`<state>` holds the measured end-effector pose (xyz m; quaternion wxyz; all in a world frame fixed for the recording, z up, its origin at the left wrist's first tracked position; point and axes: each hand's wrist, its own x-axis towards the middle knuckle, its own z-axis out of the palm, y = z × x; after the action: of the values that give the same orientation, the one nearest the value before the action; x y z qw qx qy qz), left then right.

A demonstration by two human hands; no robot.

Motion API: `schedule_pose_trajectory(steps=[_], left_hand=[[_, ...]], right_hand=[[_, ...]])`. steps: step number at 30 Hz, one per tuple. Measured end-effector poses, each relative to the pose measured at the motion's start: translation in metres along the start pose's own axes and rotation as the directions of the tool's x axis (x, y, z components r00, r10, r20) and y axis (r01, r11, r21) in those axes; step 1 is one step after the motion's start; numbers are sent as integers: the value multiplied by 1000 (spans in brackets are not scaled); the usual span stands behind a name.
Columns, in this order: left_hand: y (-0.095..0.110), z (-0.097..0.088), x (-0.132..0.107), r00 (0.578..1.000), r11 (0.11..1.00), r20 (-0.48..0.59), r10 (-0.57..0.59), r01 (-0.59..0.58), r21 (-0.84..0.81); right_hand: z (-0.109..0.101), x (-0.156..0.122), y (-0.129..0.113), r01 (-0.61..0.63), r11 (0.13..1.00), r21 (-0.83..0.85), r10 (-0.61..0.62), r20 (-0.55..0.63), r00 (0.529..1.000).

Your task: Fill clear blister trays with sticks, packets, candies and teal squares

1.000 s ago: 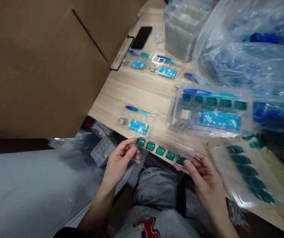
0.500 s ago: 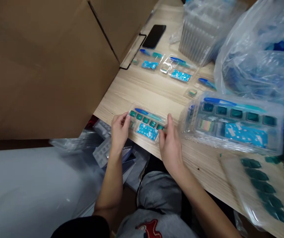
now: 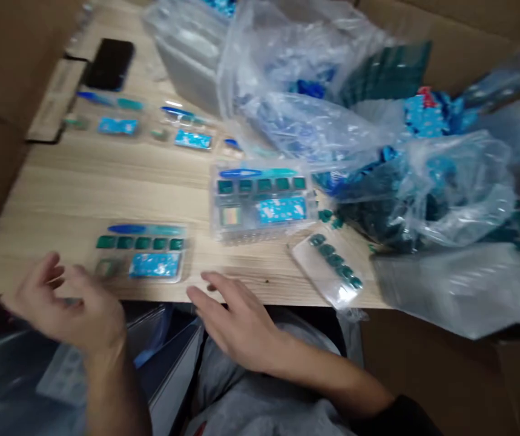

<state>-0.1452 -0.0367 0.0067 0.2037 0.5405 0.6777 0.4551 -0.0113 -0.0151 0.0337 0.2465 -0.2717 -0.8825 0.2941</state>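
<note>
A clear plastic tray (image 3: pixel 185 257) lies on the table near the front edge. In it are a blue and teal pen-shaped tool (image 3: pixel 146 230), a row of several green squares (image 3: pixel 142 243), a blue speckled packet (image 3: pixel 155 265) and a small pale block at the left. My left hand (image 3: pixel 71 303) is off the tray's lower left corner, fingers loosely curled and apart, nothing in it. To the right of the tray, my right hand (image 3: pixel 236 321) hovers at the table edge with fingers apart and holds nothing. Motion blurs both hands.
A filled stack of trays (image 3: pixel 260 227) stands right of centre. Part-filled trays and a black phone (image 3: pixel 111 63) lie at the back left. Clear bags (image 3: pixel 305 121) crowd the back right. A tray with green pieces (image 3: pixel 327 269) and stacked clear trays (image 3: pixel 450 290) sit at the right.
Both hands have come off the filled tray, which stays on the table. My left hand has moved away to its lower left. The view has swung to the right.
</note>
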Motion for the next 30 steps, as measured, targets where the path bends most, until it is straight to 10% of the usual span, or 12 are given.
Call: schedule_pose_trajectory(steps=[3,9,12,16,21,30], left_hand=[[25,23,-12,981,988,113,156,-154,-24],[77,86,-37,792,854,361,493,-520,-25],[95,128,-46,719,823,528,451,-564,64],[103,155,-52,680,777,648,342,-593,211],[115,147,-48,691,847,668,275,-503,172],[140,82,-32,910,977,359,207,-213,-24]], right_hand=[[-42,-58,14,-104,994,45,112,-227,968],[-85,-146,48,-613,725,314,656,-588,474],[-86,-165,56,-648,610,457,765,-553,330],[-77,-174,62,-614,528,586,844,-439,307],[-72,-179,65,-547,470,693,880,-321,350],[-79,-180,72,-530,540,654,840,-386,381]])
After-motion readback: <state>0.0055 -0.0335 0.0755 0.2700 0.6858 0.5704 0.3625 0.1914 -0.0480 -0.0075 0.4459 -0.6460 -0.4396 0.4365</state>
